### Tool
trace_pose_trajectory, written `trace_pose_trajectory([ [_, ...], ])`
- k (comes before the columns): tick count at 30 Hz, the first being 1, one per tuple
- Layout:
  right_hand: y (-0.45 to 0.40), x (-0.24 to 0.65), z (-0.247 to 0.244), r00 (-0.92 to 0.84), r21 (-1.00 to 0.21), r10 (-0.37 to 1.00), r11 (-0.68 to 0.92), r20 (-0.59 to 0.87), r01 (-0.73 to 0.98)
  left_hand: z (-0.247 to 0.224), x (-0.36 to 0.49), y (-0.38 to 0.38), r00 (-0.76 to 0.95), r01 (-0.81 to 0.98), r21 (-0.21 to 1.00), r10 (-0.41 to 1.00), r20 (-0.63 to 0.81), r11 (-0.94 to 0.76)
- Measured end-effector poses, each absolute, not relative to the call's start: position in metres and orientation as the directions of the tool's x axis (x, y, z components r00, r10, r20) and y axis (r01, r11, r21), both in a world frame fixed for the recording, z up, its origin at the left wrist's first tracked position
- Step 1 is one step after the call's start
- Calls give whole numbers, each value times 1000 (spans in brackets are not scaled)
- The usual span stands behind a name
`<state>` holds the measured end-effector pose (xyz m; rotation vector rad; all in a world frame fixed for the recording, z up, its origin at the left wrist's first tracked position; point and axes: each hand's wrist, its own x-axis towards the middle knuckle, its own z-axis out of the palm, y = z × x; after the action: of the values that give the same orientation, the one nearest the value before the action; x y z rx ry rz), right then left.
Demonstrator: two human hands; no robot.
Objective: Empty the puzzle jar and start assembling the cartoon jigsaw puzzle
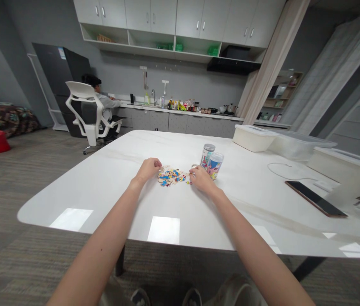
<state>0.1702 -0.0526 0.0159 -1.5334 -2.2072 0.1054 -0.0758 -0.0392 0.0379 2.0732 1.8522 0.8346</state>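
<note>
A loose pile of small jigsaw puzzle pieces [171, 177], some printed in blue, red and yellow and others showing bare beige, lies on the white table [173, 208]. At the pile's left edge is my left hand [148, 168], its fingers curled together; what they hold, if anything, is too small to make out. My right hand [202, 178] is at the opposite edge, thumb and fingers pinched at a beige puzzle piece. Just behind it stand a printed can with a silver lid [209, 147] and a colourful printed can with a clear top [215, 163], both upright.
On the right are a lidded cream box [253, 138], a clear plastic bin [297, 144], a white cable [278, 166] and a dark tablet or phone [313, 198]. A person [108, 102] sits on a white chair [86, 100] by the far counter.
</note>
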Motion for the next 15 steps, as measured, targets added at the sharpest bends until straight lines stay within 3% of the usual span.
trace_pose_trajectory([
  [5,-51,169,13,-397,-306,864,486,311,819,40,-76,-41,-31,825,554,971,235,-108],
  [15,-55,169,18,-394,-264,874,467,286,844,35,-80,-35,-122,814,580,967,224,-32],
])
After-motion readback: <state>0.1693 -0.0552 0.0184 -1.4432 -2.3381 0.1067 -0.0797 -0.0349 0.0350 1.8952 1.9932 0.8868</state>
